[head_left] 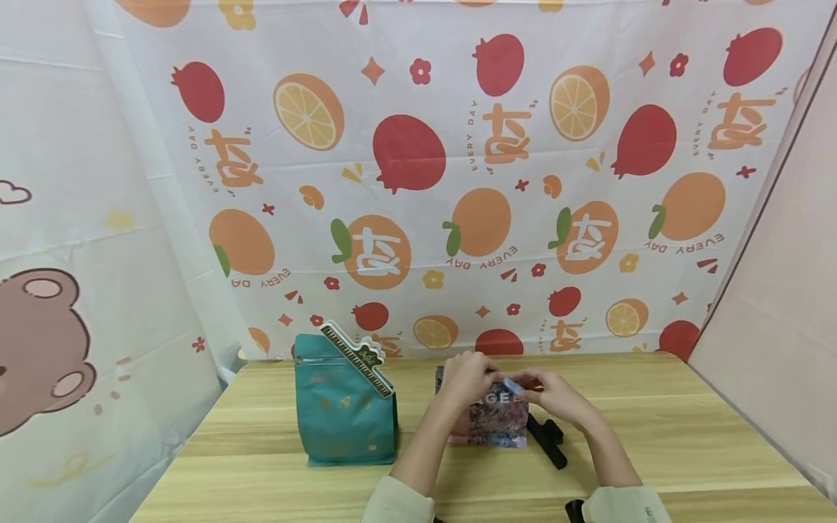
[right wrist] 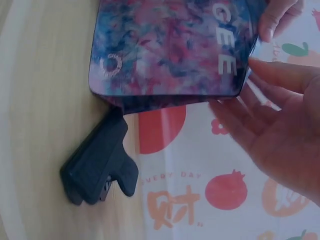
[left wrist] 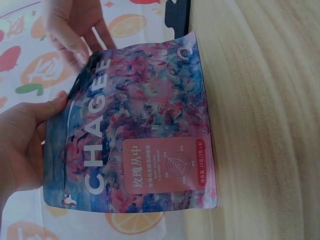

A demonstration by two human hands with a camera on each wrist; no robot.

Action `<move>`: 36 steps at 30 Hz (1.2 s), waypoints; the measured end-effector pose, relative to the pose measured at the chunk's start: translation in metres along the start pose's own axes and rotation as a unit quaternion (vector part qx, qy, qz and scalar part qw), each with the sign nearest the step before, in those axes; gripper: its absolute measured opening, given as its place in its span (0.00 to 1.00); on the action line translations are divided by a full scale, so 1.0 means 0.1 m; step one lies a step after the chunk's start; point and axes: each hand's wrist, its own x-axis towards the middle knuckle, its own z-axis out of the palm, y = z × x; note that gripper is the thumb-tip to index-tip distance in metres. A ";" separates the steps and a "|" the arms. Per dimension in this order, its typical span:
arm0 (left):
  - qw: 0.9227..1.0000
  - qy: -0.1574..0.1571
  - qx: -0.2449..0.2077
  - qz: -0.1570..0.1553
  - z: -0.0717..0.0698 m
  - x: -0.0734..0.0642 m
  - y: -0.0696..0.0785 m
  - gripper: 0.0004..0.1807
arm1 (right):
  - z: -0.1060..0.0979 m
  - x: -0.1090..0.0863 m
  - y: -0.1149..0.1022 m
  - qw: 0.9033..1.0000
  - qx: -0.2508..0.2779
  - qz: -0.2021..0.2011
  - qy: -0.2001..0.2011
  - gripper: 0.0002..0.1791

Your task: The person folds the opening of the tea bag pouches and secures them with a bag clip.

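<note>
Left grip (head_left: 467,378), right grip (head_left: 553,393) — both pinched on one pouch (left wrist: 155,105) — one black clip (right wrist: 99,155) beside

Even, fairly bright light in the head view, with dimmer, hazier, slightly soft wrist views

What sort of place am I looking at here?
Probably a screened-off tabletop booth, perhaps for recording: white fruit-print fabric backdrop, pale wood-grain tabletop, and a white bear-print fabric side curtain.
</note>
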 end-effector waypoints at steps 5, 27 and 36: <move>1.000 -0.005 0.004 -0.004 0.01 -0.01 -0.01 0.09 | 0.07 0.04 -0.06 1.000 0.008 -0.002 0.020 0.15; 1.000 -0.027 -0.012 -0.003 -0.01 -0.04 -0.05 0.10 | 0.37 0.13 -0.01 0.978 0.004 0.049 0.202 0.03; 0.999 -0.039 -0.011 0.004 -0.04 -0.01 -0.04 0.11 | 0.29 0.12 0.04 0.985 0.020 0.035 0.166 0.03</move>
